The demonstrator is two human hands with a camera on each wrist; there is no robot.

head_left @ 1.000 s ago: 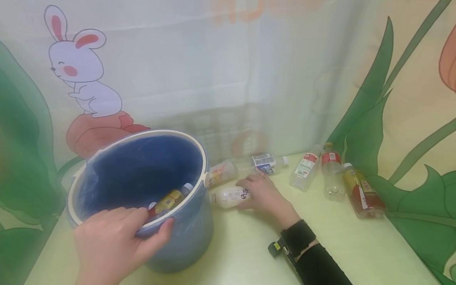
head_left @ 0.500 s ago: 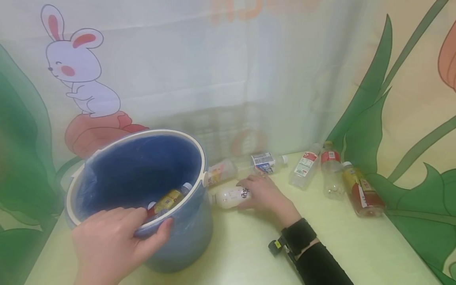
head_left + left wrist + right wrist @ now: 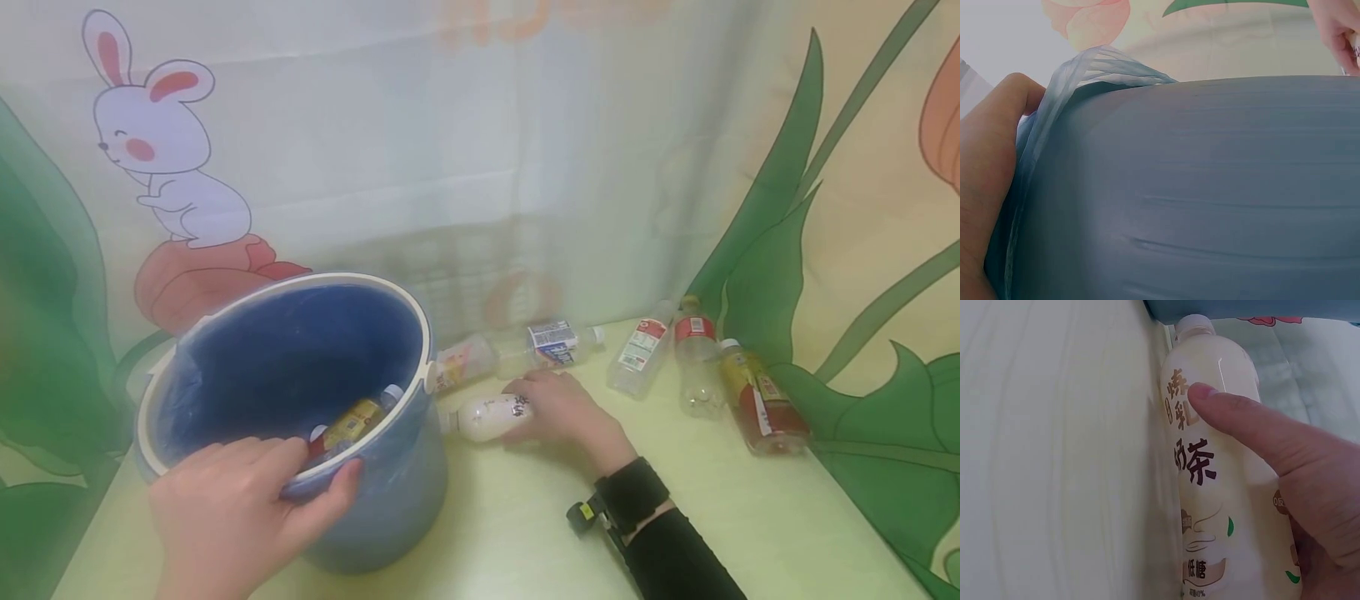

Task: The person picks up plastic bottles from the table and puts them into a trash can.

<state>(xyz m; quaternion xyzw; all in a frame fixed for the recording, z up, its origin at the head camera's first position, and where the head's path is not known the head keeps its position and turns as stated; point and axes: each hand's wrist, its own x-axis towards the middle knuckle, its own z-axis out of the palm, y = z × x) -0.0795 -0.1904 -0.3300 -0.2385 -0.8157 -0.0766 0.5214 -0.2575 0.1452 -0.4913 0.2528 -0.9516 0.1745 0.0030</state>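
Note:
My left hand (image 3: 232, 508) grips the near rim of a blue bucket (image 3: 375, 517), thumb outside and fingers over the edge. A thin bluish liner bag (image 3: 1100, 65) is bunched at that rim in the left wrist view. My right hand (image 3: 562, 412) holds a cream-coloured milk tea bottle (image 3: 491, 418) lying on its side, its cap toward the bucket. Seen from the right wrist, the thumb (image 3: 1241, 415) lies along the upper side of that bottle (image 3: 1216, 506). Inside the bucket rests a yellow-labelled bottle (image 3: 352, 423) with other bottles partly hidden by the rim.
Behind the milk tea bottle lie a clear bottle with a blue-and-white label (image 3: 555, 344) and a pink-labelled one (image 3: 465, 362). Farther right lie a clear bottle (image 3: 637, 354), a red-labelled bottle (image 3: 697, 358) and a bottle of reddish-brown drink (image 3: 765, 404). A printed curtain (image 3: 465, 150) hangs behind.
The milk tea bottle has turned a little in my right hand and shifted slightly right, away from the bucket. My left hand keeps its hold on the rim.

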